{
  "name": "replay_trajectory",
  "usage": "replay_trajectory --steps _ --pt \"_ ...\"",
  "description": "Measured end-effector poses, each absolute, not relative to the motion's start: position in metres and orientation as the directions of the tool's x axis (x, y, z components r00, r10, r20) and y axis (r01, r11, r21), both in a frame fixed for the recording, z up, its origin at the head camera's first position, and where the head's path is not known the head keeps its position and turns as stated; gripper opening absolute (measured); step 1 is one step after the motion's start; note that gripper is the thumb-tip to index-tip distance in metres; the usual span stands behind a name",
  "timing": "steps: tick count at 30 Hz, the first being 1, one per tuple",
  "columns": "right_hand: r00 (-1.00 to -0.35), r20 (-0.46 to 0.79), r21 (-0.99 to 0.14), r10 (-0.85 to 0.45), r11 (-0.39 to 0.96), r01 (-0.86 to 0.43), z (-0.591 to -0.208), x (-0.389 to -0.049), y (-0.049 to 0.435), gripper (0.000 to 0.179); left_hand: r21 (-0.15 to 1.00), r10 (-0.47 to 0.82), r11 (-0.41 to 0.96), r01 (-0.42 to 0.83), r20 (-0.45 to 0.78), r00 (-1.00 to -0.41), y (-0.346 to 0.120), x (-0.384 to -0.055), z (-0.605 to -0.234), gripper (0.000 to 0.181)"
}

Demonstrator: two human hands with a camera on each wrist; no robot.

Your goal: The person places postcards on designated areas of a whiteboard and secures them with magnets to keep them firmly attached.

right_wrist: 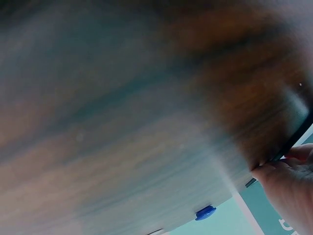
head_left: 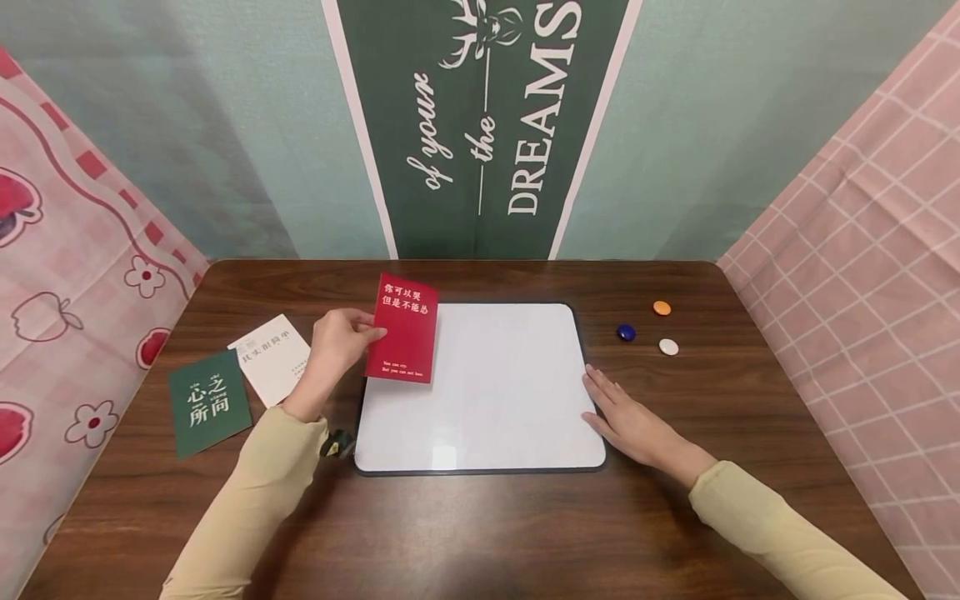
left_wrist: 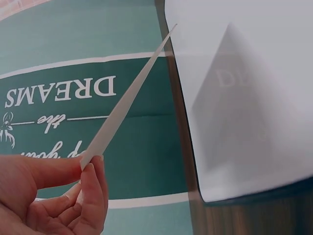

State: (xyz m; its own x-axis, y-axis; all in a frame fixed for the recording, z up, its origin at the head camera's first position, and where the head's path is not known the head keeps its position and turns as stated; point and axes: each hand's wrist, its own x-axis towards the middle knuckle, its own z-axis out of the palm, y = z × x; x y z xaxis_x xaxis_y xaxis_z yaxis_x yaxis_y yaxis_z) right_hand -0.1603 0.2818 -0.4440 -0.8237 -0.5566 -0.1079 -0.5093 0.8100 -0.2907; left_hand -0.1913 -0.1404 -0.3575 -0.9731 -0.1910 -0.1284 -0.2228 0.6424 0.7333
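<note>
My left hand pinches a red card by its left edge, between thumb and fingers. Chinese and English lettering runs across the card. It hangs over the left part of a dark-framed whiteboard. In the left wrist view the same card appears nearly edge-on, its shadow and reflection on the white surface. At the board's right edge my right hand rests with straight fingers, the fingertips on the rim. The right wrist view shows only part of that hand at the board's dark edge.
Left of the board lie a green card and a white card, slightly overlapping. Orange, blue and white round magnets sit on the wooden table at the right. A cloth backdrop rises behind.
</note>
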Motion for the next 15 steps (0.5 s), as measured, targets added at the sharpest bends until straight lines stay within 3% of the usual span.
replay_trajectory --steps 15 --pt "-0.827 -0.104 -0.298 -0.553 0.811 -0.504 -0.446 -0.158 0.281 0.064 0.793 -0.154 0.560 -0.240 -0.185 -0.971 -0.118 -0.193 -0.364 0.031"
